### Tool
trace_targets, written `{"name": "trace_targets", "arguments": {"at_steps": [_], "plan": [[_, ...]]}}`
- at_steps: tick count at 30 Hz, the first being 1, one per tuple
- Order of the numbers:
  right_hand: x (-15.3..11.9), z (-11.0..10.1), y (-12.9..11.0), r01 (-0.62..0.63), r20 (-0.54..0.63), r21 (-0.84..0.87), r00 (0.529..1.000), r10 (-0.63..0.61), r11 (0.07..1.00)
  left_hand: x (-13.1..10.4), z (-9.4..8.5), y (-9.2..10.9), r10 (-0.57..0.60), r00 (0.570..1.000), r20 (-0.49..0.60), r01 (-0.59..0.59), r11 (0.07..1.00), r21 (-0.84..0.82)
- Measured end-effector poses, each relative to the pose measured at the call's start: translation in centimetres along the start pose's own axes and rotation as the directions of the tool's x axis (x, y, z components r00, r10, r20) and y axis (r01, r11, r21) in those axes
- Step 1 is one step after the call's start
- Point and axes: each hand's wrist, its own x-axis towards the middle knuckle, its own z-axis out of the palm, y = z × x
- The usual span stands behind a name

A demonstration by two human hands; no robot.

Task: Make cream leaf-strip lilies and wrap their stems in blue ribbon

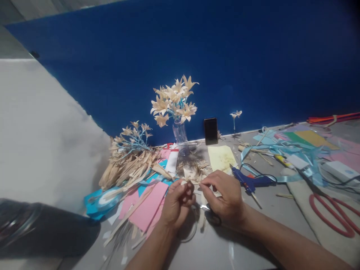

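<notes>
Cream-coloured, husk-like material shows at the left hand's fingertips: a small pale piece (184,182), pinched between thumb and forefinger, low over the middle of the grey table (206,249). The other fingers of that left hand (180,198) are curled in toward the palm. Close beside it, the right hand (223,195) has its thumb and forefinger drawn near each other at the tips, pointing at the piece; I can't tell whether they meet or grip anything thin.

Partly hidden by the right hand lies a small pair of scissors (216,219). To the right I see a blue glue gun (250,182), and farther over, large red-handled scissors (344,221) resting on a pale cloth-like sheet (298,198), with loops of light-blue ribbon (284,147) behind.

Beyond the hands stands a clear vase (180,135) full of cream flowers (174,98) on blue stems. A dark phone (210,131) is propped upright against the deep-blue board (118,67), near a sheet of yellow paper (222,157). Over on the left, smaller flowers (135,135) lie across a heap of dried strips (123,170), with pink paper (149,206) nearer the left forearm.
</notes>
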Motion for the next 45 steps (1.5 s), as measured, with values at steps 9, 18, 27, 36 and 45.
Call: {"name": "trace_targets", "arguments": {"at_steps": [9, 18, 27, 36, 45], "plan": [[-0.5, 0.6, 1.0, 0.034, 0.071, -0.016, 0.997, -0.033, 0.999, -0.3, -0.7, 1.0, 0.089, 0.981, 0.174, -0.106, 0.990, 0.092], [-1.5, 1.3, 2.5, 0.044, 0.200, -0.060, 0.979, -0.032, 0.997, -0.9, 0.1, 2.0, 0.066, 0.950, 0.306, -0.085, 0.995, 0.048], [-2.7, 2.5, 3.5, 0.080, 0.278, -0.091, 0.959, -0.052, 0.993, -0.9, -0.3, 2.1, 0.037, 0.966, 0.255, -0.043, 0.999, 0.017], [-2.7, 2.7, 4.0, 0.021, 0.280, -0.081, 0.960, 0.003, 0.996, -0.2, -1.2, 1.3, 0.120, 0.984, 0.135, -0.118, 0.993, -0.028], [-2.3, 2.6, 4.5, -0.022, 0.260, -0.041, 0.965, 0.032, 0.999, 0.1, -1.6, 1.4, 0.165, 0.964, 0.208, -0.208, 0.956, 0.205]]}}
